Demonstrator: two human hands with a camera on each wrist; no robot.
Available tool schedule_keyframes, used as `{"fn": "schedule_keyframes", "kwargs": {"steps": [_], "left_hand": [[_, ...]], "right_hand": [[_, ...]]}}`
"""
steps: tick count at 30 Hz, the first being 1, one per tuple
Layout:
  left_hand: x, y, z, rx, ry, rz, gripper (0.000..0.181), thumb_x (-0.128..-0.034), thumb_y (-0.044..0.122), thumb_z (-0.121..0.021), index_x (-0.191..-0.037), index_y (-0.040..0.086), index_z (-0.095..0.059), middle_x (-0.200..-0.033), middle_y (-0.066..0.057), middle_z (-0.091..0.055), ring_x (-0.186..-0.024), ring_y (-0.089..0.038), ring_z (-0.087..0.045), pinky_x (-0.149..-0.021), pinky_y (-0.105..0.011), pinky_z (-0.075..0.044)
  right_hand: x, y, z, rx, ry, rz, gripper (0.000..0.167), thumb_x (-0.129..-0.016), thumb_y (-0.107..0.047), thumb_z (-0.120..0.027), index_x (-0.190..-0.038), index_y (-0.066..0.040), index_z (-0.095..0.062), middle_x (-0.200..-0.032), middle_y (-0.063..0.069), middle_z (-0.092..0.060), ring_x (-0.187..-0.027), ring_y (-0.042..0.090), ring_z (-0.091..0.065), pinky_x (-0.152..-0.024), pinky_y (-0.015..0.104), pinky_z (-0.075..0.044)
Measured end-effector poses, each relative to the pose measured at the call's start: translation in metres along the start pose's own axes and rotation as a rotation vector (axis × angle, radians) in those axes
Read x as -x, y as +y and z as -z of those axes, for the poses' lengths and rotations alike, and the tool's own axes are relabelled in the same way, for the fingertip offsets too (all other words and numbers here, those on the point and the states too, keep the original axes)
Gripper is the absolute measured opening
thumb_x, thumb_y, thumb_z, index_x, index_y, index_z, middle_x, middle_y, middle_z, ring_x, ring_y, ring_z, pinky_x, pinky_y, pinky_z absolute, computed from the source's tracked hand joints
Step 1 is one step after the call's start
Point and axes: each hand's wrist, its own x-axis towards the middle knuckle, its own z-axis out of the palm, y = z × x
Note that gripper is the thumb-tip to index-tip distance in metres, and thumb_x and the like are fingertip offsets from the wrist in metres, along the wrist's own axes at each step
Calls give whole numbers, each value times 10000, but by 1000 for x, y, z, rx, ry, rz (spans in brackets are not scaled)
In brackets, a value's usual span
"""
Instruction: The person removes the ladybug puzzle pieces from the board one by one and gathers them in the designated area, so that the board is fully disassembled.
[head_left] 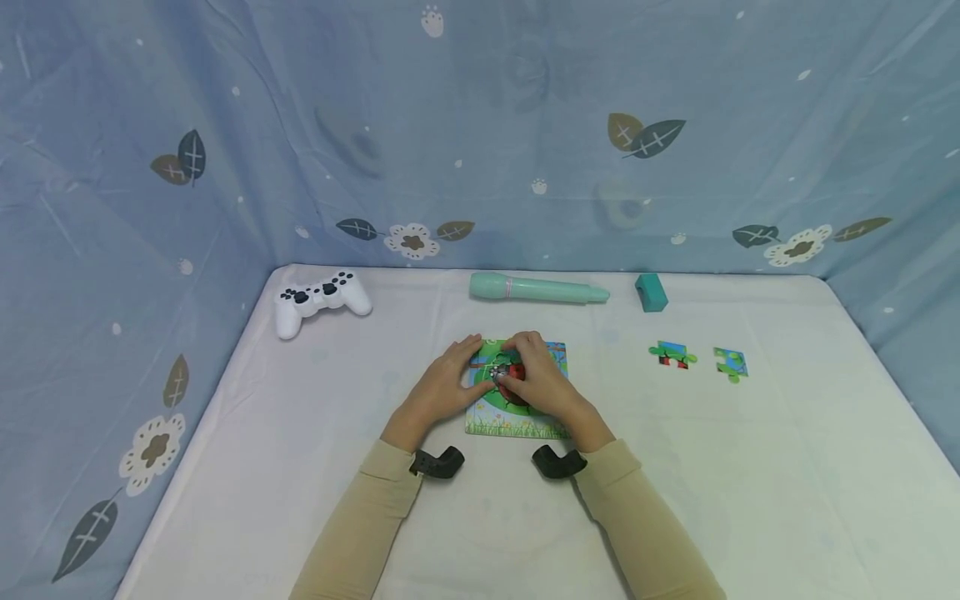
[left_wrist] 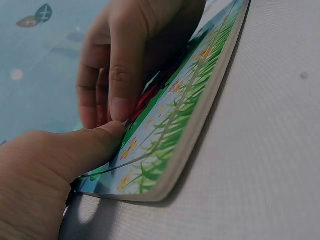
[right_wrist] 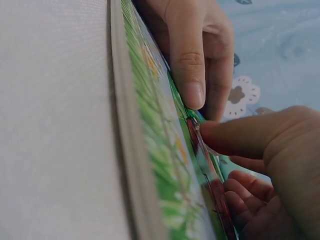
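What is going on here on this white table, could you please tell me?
Somebody is working on a flat, squarish jigsaw puzzle that pictures a red ladybird on green. The left hand rests at its left side, thumb over the picture. The right hand bends over the ladybird; whether it pinches a piece is hard to tell. Two flat, tabbed, mainly blue-and-green puzzle pieces lie loose to the right, apart from the puzzle.
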Motion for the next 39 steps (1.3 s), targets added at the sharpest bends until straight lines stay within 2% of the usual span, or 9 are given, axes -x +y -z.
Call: {"fn": "schedule_keyframes", "kwargs": {"steps": [5,15,23,29,39], "left_hand": [[0,0,0,2,-5,0,744,-871,413,-661,-1438,17,-387,-1490,-145,-385,-1382,-318,-352,-1163,-429,-285],[0,-2,0,5,-18,39,784,-864,441,-660,-1451,14,-363,-1522,-119,-337,-1406,-325,-300,-1150,-461,-297],[0,1,1,-4,-40,40,771,-876,445,-644,-1451,14,-364,-1524,-121,-334,-1418,-305,-282,-1160,-454,-279],[0,2,2,-4,-47,52,766,-881,451,-636,-1454,23,-362,-1528,-117,-326,-1420,-315,-274,-1158,-461,-282],[0,3,3,-19,-64,53,769,-888,458,-623,-1451,7,-357,-1529,-121,-322,-1429,-287,-261,-1172,-433,-259]], "right_hand": [[-1,0,1,27,23,21,511,-898,-103,-639,-1347,39,-441,-1315,229,-477,-1184,351,-486,-977,513,-450],[-2,0,-5,53,91,22,451,-886,-89,-658,-1304,27,-534,-1220,221,-526,-1071,330,-557,-905,472,-507],[-2,4,-8,118,123,104,397,-905,-68,-629,-1279,38,-550,-1184,205,-520,-1068,320,-544,-932,462,-495],[-1,3,-7,154,165,182,383,-892,-50,-640,-1255,38,-556,-1177,194,-508,-1049,312,-519,-905,448,-498],[0,3,-6,197,180,201,384,-882,-75,-653,-1240,30,-563,-1162,182,-516,-1015,297,-524,-863,404,-516]]}}
